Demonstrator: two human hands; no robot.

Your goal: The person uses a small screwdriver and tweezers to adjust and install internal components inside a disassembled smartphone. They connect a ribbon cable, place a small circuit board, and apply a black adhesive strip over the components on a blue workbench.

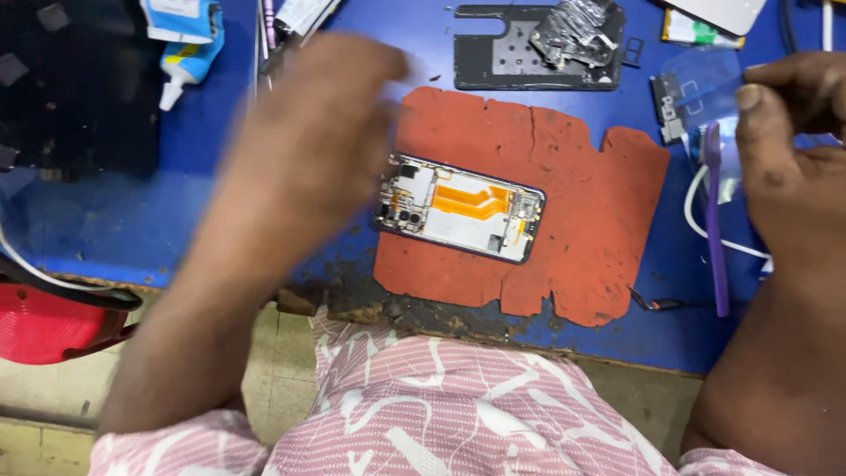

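Note:
An opened phone [460, 210] with its back off lies on a torn red mat [582, 185], showing an orange flex cable and circuit boards. My left hand [308, 132] hovers blurred above the phone's left end, fingers loosely curled, holding nothing that I can see. At the right edge my right hand [789, 150] pinches a thin clear plastic film [705, 84] between thumb and fingers. A purple pry tool [716, 220] lies just left of that hand.
A black back panel [493, 53] with a crumpled metal part [573, 31] lies behind the mat. A glue tube [187, 48] sits at top left, beside a black tray [79, 88]. A white cable [701, 225] is at right, a red stool [44, 322] at lower left.

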